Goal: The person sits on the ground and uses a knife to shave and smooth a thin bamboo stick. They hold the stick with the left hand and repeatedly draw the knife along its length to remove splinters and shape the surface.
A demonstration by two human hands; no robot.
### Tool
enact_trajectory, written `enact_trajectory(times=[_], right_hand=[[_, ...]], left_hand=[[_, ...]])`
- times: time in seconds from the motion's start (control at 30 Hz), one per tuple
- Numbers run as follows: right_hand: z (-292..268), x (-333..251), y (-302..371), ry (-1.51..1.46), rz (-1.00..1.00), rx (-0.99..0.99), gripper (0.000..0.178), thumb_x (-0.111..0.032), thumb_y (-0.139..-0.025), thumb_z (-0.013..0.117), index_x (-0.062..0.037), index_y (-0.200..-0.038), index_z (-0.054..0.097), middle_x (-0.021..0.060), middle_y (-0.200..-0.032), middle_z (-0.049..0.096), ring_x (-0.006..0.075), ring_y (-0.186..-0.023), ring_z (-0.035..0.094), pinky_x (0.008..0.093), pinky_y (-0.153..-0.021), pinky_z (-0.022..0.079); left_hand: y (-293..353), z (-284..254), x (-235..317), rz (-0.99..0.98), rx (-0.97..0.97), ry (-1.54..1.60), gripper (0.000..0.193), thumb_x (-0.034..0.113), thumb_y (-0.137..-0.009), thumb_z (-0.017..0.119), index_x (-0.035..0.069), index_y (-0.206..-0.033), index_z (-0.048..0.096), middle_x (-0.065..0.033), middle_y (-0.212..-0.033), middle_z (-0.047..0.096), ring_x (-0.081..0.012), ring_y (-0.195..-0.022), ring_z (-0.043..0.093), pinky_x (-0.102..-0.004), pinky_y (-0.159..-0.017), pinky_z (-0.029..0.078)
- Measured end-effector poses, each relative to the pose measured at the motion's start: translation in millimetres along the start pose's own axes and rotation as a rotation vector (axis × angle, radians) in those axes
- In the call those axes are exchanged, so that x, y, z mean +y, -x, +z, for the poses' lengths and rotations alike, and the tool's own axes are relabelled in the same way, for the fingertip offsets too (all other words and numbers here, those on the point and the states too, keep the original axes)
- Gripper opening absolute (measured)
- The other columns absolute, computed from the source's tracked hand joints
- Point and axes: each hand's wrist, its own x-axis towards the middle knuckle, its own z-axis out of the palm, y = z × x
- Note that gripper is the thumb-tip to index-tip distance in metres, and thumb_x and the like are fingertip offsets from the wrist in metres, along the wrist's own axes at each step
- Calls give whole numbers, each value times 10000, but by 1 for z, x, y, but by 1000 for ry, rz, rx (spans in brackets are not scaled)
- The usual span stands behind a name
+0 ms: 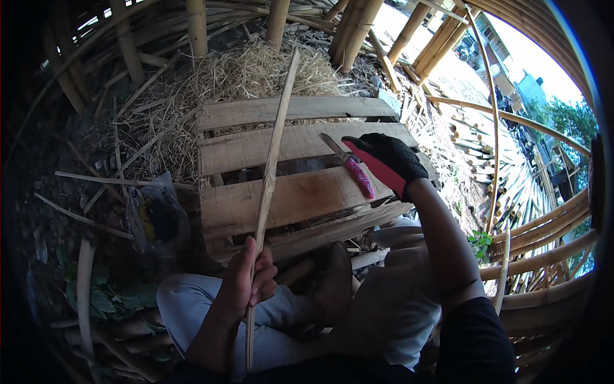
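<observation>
My bare left hand (251, 274) is closed round a long split bamboo strip (274, 150). The strip stands tilted, its upper end reaching past the far side of a wooden pallet (268, 198) and its lower end down by my lap. Over the pallet's right side is my right hand (387, 160), in a black glove with a pink-red palm. Its fingers point left, stretched out and holding nothing that I can see; the fingertips are partly hard to make out. Just beside it a knife (360, 178) with a pink patterned handle lies on the slats, blade pointing away to the upper left.
Bamboo shavings (173, 102) are heaped behind and left of the pallet. A clear plastic bag (157, 211) with something dark and yellow lies at left. Bamboo posts (197, 29) rise at the back. Stacked bamboo poles (511, 179) and a bamboo railing (543, 262) are at right.
</observation>
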Motion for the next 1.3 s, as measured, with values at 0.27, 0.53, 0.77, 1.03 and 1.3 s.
enact_trajectory(times=[0.27,0.53,0.77,1.03,1.3], right_hand=[[48,12,-5,325,-99,32,407,-506,-891,595,-125,-973,711,145,-991,704,339,-963,678,430,-849,527],[18,13,-5,102,-269,-9,236,-271,-950,595,-76,-1027,703,149,-1022,661,308,-904,674,381,-783,539],[-22,8,14,-291,-508,-606,277,-237,-915,642,-101,-1149,698,71,-1012,707,181,-848,670,332,-757,542],[-9,23,-11,237,-499,-32,224,-233,-929,605,-105,-1092,689,120,-982,674,293,-925,663,385,-806,534],[8,-26,25,90,-675,-334,225,-309,-935,573,-164,-1017,724,73,-1060,691,291,-971,664,400,-849,540]], left_hand=[[-4,-1,1,-22,-1,18,552,634,-1005,360,159,-724,366,52,-449,294,-58,-303,226,-216,-325,193],[-4,-5,2,-19,12,34,545,619,-1013,356,153,-730,363,54,-460,293,-52,-317,232,-219,-346,196],[-7,-5,1,-18,0,42,551,629,-1009,354,157,-726,369,55,-456,298,-54,-311,229,-218,-338,198],[-5,-6,0,-44,-1,43,548,625,-1012,348,152,-738,369,52,-458,300,-57,-308,244,-223,-344,207],[-6,-5,-3,-57,8,48,562,641,-1004,349,158,-722,392,53,-441,297,-59,-300,221,-221,-327,187]])
